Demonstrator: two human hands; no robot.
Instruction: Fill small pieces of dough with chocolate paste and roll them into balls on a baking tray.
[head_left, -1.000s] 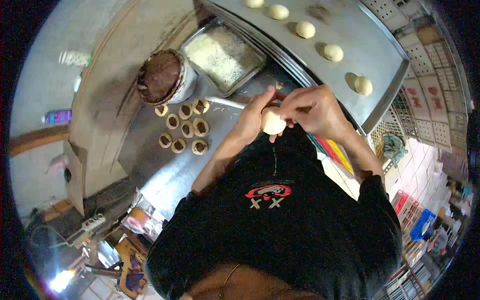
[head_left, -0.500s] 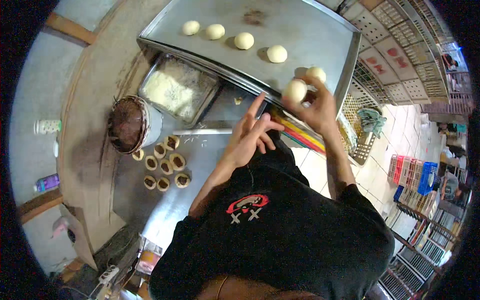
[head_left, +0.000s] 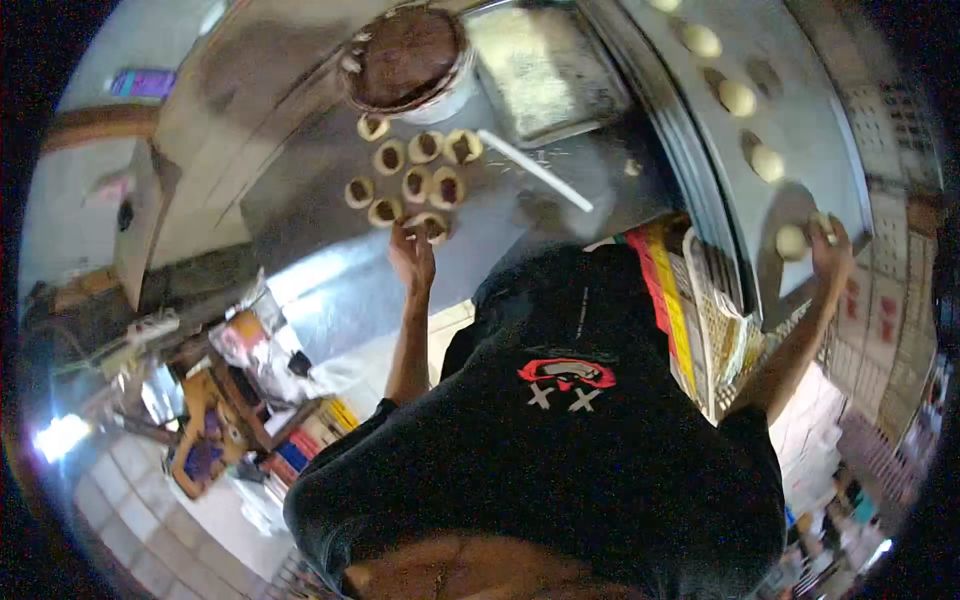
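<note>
My left hand (head_left: 413,255) reaches the metal worktop, its fingers pinched on the nearest filled dough piece (head_left: 432,226). Several more open dough pieces (head_left: 416,184), each with dark brown filling in its middle, lie just beyond. To the right, my right hand (head_left: 833,255) is over the metal baking tray (head_left: 720,150), fingers curled on a pale dough ball that they partly hide. Touching distance from these fingers, another smooth dough ball (head_left: 793,242) sits on the tray. A row of similar balls (head_left: 737,98) runs away along it. The picture is somewhat blurred.
Behind the dough pieces stands a white bucket (head_left: 440,95) of dark brown filling. Beside it is a metal pan (head_left: 545,80) of pale flour. A white stick (head_left: 537,170) lies across the worktop. Perforated crates (head_left: 885,270) line the tray's far side.
My view has swung left toward the worktop. My left hand has gone from beside the tray to the filled dough pieces. The dough ball lifted in my right hand is now down at the tray.
</note>
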